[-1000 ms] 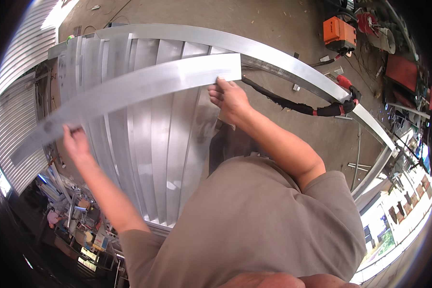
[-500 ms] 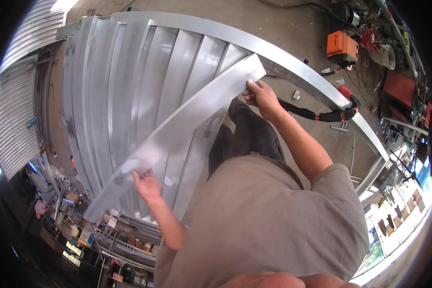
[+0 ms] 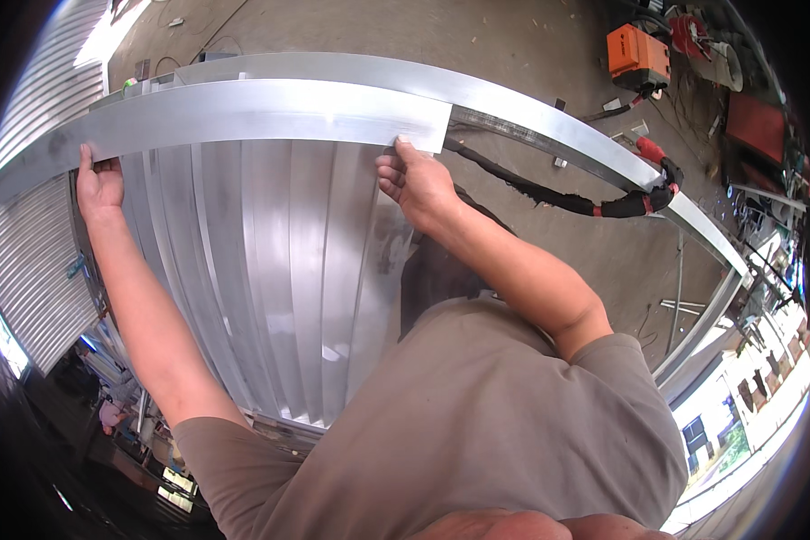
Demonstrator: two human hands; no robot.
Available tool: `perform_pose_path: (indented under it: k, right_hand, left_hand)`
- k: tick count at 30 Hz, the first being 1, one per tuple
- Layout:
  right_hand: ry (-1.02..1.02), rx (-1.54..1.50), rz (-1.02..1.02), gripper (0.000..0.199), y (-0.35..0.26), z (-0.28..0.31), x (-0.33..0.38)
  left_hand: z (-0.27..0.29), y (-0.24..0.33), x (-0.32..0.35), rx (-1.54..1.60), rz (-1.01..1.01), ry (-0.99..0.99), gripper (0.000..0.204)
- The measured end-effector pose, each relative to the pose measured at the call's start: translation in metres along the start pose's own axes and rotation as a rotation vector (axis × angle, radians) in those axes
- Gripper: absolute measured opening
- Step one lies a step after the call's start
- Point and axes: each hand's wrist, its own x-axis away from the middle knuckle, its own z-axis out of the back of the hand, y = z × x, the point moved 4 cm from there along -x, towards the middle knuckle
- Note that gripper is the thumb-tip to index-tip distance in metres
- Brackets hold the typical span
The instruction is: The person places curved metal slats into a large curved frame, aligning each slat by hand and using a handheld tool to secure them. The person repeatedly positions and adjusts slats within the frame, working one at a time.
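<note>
A long flat silver metal strip (image 3: 243, 112) stretches crosswise in front of me, its left end running out toward the picture's rim. My left hand (image 3: 101, 186) grips its near edge toward the left, thumb up on the face and fingers underneath. Close to the strip's right end, my right hand (image 3: 414, 180) pinches the same edge, fingers curled below. Under the strip lie several long silver slats (image 3: 270, 234) side by side, their far ends hidden by it. Beyond it runs a silver frame beam (image 3: 513, 108), which looks bowed in this view.
A black wrapped cable with a red-handled torch (image 3: 652, 153) hangs over the beam at the right. An orange machine (image 3: 637, 56) stands on the floor at the far right. Corrugated sheeting (image 3: 27, 261) lines the left side. Another person (image 3: 112, 414) is at the lower left.
The strip has swung from a slant to lying crosswise at the far side of the slats. My left hand moved far up and left with it; my right hand shifted left.
</note>
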Motion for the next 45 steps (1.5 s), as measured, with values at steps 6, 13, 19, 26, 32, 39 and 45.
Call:
perform_pose_path:
  k: [6,13,19,26,32,39,45]
  right_hand:
    - [0.017,0.015,0.013,0.028,0.005,0.008,0.003]
    - [-0.028,0.311,0.069,0.026,-0.002,0.061,0.000]
    - [0.028,0.502,0.190,0.028,-0.014,0.096,-0.004]
    - [0.028,0.505,0.228,0.046,-0.009,0.098,-0.014]
    - [0.004,0.405,0.189,0.043,-0.006,0.075,-0.010]
    - [-0.021,0.108,0.134,0.035,0.002,0.046,-0.008]
    - [-0.166,-0.086,0.047,0.035,0.009,0.052,-0.002]
  left_hand:
    - [0.041,0.003,0.039,-0.007,0.015,0.038,0.034]
    - [0.218,-0.078,0.262,0.120,0.078,0.251,0.049]
    - [0.280,-0.198,0.463,0.382,0.282,0.281,0.050]
    - [0.271,-0.231,0.492,0.469,0.249,0.384,0.051]
    - [0.248,-0.144,0.358,0.226,0.098,0.309,0.055]
    - [0.164,-0.054,0.200,0.094,-0.025,0.095,0.054]
    - [0.164,-0.028,0.211,0.234,-0.222,-0.297,0.055]
